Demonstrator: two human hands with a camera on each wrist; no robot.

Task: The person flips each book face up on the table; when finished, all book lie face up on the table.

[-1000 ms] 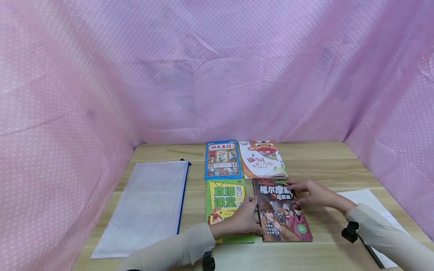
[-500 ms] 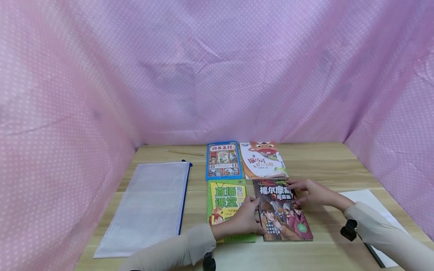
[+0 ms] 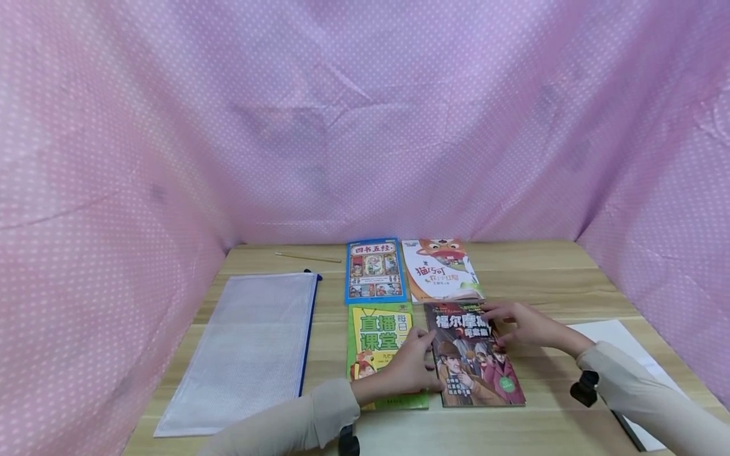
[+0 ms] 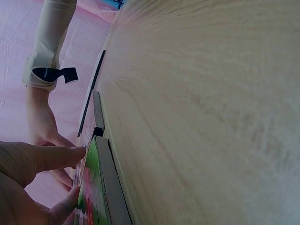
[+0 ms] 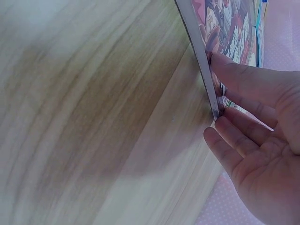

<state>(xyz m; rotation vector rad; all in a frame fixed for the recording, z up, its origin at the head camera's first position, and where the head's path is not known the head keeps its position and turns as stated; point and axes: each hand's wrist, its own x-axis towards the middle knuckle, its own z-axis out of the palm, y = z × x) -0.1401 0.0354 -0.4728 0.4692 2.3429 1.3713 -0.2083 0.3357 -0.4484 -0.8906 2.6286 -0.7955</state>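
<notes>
A dark comic-style book [image 3: 467, 367] with white characters lies flat at the front of the table. My left hand [image 3: 407, 367] reaches over the green and yellow book [image 3: 373, 326], its fingertips and thumb at the dark book's left edge. Opposite, my right hand [image 3: 527, 326] touches the upper right side of the dark book. In the right wrist view the thumb [image 5: 225, 68] rests on the cover while extended fingers meet the page edge. The left wrist view shows the two books side by side, the left thumb [image 4: 61, 158] near their seam.
Behind lie a blue-bordered book [image 3: 376, 272] and a white book with a red cartoon figure [image 3: 430, 282]. A mesh zip pouch [image 3: 245, 348] lies left, a thin pencil-like stick [image 3: 308, 258] beyond it. White sheet-like item [image 3: 621, 348] lies under the right forearm. Pink dotted cloth [image 3: 365, 126] surrounds the table.
The view shifts very slightly. Hands and books otherwise keep their places.
</notes>
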